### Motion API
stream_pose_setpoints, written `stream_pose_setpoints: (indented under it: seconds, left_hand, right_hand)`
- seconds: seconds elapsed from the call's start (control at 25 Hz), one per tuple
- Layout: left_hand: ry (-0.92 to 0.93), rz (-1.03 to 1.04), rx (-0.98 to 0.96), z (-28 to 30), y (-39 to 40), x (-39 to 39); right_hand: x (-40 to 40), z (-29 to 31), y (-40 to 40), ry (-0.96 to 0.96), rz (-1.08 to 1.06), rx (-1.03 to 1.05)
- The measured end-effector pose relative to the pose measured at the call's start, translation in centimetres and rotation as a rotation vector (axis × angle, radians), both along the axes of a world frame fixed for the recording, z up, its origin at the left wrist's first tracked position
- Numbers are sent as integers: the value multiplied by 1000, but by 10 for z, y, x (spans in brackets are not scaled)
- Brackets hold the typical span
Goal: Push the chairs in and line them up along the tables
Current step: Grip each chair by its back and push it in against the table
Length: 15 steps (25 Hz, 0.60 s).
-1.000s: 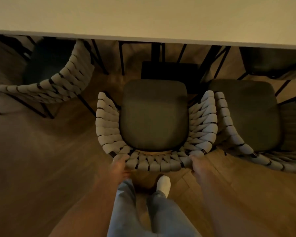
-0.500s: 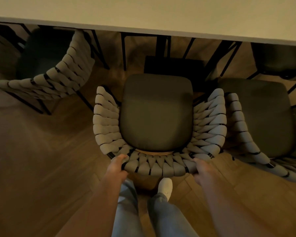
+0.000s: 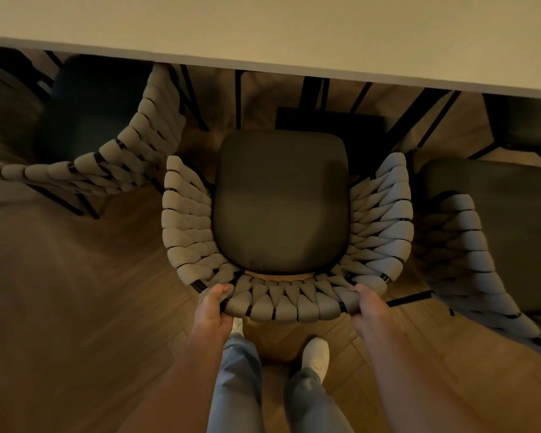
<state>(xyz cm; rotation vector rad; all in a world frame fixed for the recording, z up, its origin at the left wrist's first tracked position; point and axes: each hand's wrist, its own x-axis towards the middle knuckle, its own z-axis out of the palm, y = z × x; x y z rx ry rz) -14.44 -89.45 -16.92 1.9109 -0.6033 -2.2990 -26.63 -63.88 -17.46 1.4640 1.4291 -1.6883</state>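
While hands grip it, chair (image 3: 281, 201) ahead (unpushed)

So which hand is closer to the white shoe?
The right hand. It grips the back of the middle chair just above and right of the white shoe. The left hand grips the chair's other end, farther off.

Dining area of a home or restaurant, long pale counter (image 3: 294, 29) across the far side, matching woven-rope armchairs (image 3: 288, 214) with dark seat cushions in a row, herringbone wooden floor (image 3: 60, 292), dim warm light
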Motion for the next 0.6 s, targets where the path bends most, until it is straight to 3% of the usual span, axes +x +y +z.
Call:
stream_pose_setpoints:
  seconds: [0.6]
  left_hand:
    - [49, 2, -46, -2, -80, -61]
  right_hand:
    - [-44, 17, -74, 51, -59, 5]
